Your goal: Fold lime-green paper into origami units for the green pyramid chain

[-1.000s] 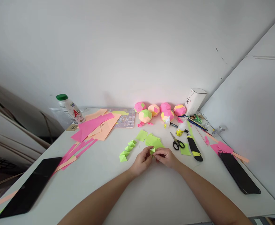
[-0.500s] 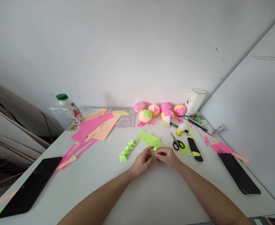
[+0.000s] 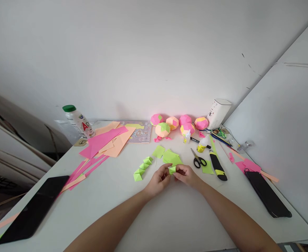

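My left hand point(image 3: 159, 181) and my right hand point(image 3: 187, 175) meet over the middle of the white table point(image 3: 148, 217). Both pinch one small folded green paper piece point(image 3: 172, 170) between their fingertips. Just beyond the hands lie flat green paper squares point(image 3: 169, 155). To the left of my left hand runs a row of several folded green units point(image 3: 142, 168).
Paper balls point(image 3: 178, 125) in pink, orange and green stand at the back. Scissors point(image 3: 199, 160), a yellow-black cutter point(image 3: 218, 166) and glue bottles point(image 3: 202, 144) lie right of the hands. A phone point(image 3: 268, 193) lies far right, a dark tablet point(image 3: 33, 210) at the left, pink and orange sheets point(image 3: 106, 141) and a bottle point(image 3: 79, 121) behind it.
The fingers of both hands have shifted slightly on the green piece, which now shows more between them. Nothing else on the table has moved.
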Available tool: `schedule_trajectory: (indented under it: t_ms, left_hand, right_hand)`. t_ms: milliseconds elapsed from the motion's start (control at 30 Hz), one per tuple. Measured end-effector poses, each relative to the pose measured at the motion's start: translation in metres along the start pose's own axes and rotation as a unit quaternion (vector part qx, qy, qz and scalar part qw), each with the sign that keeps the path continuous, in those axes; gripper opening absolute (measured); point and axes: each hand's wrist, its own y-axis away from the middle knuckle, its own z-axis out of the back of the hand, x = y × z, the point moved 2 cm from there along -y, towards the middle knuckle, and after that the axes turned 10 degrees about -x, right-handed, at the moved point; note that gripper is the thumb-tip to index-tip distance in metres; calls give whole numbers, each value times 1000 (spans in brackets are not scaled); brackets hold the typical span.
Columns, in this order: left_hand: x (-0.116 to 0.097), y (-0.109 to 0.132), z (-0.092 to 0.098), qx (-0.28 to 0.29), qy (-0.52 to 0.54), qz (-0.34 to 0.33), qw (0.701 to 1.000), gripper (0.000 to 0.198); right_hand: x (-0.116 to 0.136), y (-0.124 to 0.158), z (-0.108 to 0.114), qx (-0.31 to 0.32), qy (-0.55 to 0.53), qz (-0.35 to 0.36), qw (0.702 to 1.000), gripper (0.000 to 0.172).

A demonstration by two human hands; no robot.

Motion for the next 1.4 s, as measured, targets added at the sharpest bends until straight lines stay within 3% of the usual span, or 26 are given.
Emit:
schedule_trajectory:
  t_ms: [233, 367, 567, 933, 1167, 1400]
  left_hand:
    - [-4, 1, -2, 2, -36, 10, 999, 40]
    - [-1, 0, -2, 5, -67, -2, 998, 39]
    - [-1, 1, -4, 23, -74, -16, 997, 36]
    - [-4, 0, -2, 14, -31, 12, 999, 36]
    - [1, 0, -3, 27, -64, 25, 997, 36]
    - [0, 1, -3, 31, -24, 26, 999, 34]
  right_hand:
    - [2, 2, 1, 3, 48, 6, 999, 16]
    - [2, 2, -1, -2, 99, 42, 994, 8]
    - [3, 2, -2, -18, 145, 100, 984, 14]
    - [5, 4, -1, 0, 80, 49, 996, 3]
    - [2, 4, -2, -14, 147, 80, 986, 10]
    - [6, 4, -2, 0, 99, 53, 994, 4]
